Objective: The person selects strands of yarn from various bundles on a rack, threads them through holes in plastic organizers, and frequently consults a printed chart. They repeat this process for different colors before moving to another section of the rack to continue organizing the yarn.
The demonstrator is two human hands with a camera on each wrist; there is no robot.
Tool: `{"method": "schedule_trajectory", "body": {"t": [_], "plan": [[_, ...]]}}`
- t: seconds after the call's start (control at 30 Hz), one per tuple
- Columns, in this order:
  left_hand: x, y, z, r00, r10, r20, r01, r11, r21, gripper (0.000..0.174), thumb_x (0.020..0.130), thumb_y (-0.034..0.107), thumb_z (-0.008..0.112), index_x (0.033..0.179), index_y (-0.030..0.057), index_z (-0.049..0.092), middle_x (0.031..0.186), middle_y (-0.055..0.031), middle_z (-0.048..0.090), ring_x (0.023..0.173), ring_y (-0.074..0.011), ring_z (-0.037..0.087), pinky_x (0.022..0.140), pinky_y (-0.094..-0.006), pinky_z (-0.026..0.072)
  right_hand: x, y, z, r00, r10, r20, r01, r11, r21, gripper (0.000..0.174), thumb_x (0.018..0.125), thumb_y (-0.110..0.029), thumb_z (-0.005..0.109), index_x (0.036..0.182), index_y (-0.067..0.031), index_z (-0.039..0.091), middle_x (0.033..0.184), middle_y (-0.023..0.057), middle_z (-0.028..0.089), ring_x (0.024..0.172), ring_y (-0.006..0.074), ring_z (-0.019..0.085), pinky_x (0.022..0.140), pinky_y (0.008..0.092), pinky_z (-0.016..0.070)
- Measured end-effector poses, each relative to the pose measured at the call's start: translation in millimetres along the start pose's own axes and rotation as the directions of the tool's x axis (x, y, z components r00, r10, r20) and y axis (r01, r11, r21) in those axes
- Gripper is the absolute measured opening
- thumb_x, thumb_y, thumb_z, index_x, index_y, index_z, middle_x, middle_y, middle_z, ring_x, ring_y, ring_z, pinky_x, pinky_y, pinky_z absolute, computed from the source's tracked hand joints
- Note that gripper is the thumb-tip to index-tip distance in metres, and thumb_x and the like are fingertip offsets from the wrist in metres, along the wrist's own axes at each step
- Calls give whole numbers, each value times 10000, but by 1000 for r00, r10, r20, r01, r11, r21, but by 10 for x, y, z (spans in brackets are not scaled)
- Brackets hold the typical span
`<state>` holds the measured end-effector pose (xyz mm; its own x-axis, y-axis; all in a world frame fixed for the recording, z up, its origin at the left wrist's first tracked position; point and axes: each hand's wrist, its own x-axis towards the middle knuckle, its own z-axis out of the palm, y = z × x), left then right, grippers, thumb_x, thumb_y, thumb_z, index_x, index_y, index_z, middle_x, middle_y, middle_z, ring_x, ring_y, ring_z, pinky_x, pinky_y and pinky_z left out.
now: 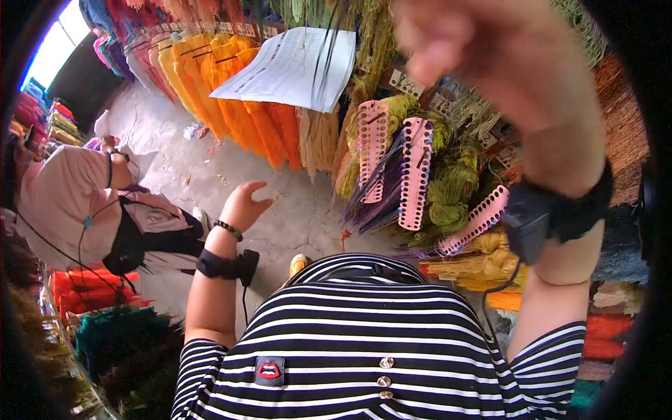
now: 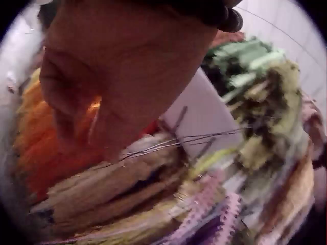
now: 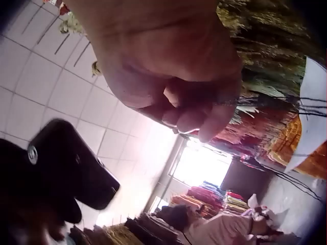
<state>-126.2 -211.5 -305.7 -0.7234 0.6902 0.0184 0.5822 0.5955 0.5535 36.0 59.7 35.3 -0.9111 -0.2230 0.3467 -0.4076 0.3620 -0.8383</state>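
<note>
My right hand [image 1: 500, 63] is raised at the upper right of the head view, blurred by motion. In the right wrist view its fingers [image 3: 191, 120] curl in, and thin dark threads [image 3: 281, 102] run from them toward the right edge. These threads hang in front of a printed paper sheet [image 1: 294, 66] in the head view. Lower and to the left, my left hand [image 1: 245, 206] is held over the floor with thumb and fingers apart. Below the sheet and to its right are pink perforated cards [image 1: 416, 171] with dark purple threads.
Orange yarn skeins [image 1: 224, 84] hang behind the sheet, and olive skeins [image 1: 451, 189] lie around the cards. Another person [image 1: 77, 203] bends at the left beside stacked red yarn [image 1: 87, 290]. Grey concrete floor [image 1: 161, 147] runs between the racks.
</note>
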Motion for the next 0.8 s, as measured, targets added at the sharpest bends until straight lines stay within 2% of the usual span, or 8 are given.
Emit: {"method": "schedule_trajectory", "body": {"t": [0.07,0.17,0.23,0.37,0.43,0.57,0.6,0.8], "plan": [[23,687,-318,947,204,-248,-288,881,-376,461,796,113,682,1243,46,593,987,-29,679,822,-85,620,651,-237,468,25,79,258,992,119,45,-121,992,28,173,910,-189,578,888,-25,628,657,-10,576,582,77,559,598,214,467],[-83,1281,-753,970,243,-7,-140,536,-833,441,872,136,612,1296,34,541,1085,-28,657,742,-67,565,613,-205,435,20,229,481,963,266,36,-269,954,132,185,922,-210,587,902,-32,636,630,-32,552,566,56,549,577,190,454],[-87,1465,-861,953,286,95,5,300,-954,409,910,164,583,1293,26,540,1044,-19,657,701,-57,532,594,-190,412,12,350,507,950,312,8,-308,935,173,190,918,-212,594,896,-28,637,616,-37,539,550,52,539,564,188,446],[-11,1385,-972,900,414,134,-50,404,-913,438,951,294,557,1261,-15,552,746,8,540,612,-61,440,541,-208,359,-56,470,453,922,385,-43,-367,904,219,184,910,-202,611,903,-19,632,619,-38,537,554,52,537,570,198,452],[-14,1340,-1061,924,373,84,-112,474,-873,267,973,190,510,1086,-31,607,664,21,468,538,-65,371,513,-202,301,-74,522,421,910,409,-70,-387,897,211,175,905,-194,619,907,-19,632,620,-38,538,556,51,537,573,201,453],[56,1163,-1307,953,302,19,-122,442,-889,193,986,150,478,909,3,576,691,14,468,532,-58,347,511,-197,275,-139,673,379,915,399,-62,-370,890,267,159,901,-179,627,899,-20,635,625,-36,544,566,47,541,574,200,453],[78,1162,-1298,946,317,-61,-185,379,-907,208,986,171,517,911,7,620,712,5,555,557,-47,399,521,-194,326,-151,692,390,914,399,-66,-371,891,261,158,901,-178,627,896,-21,635,630,-35,548,567,46,540,575,199,452],[82,1250,-1546,948,314,58,-87,429,-899,205,1008,196,475,927,34,570,694,5,533,520,-46,353,485,-188,271,-153,678,440,914,387,-121,-368,917,153,168,887,-192,652,902,-25,663,686,-28,590,571,45,526,577,196,432]]}}
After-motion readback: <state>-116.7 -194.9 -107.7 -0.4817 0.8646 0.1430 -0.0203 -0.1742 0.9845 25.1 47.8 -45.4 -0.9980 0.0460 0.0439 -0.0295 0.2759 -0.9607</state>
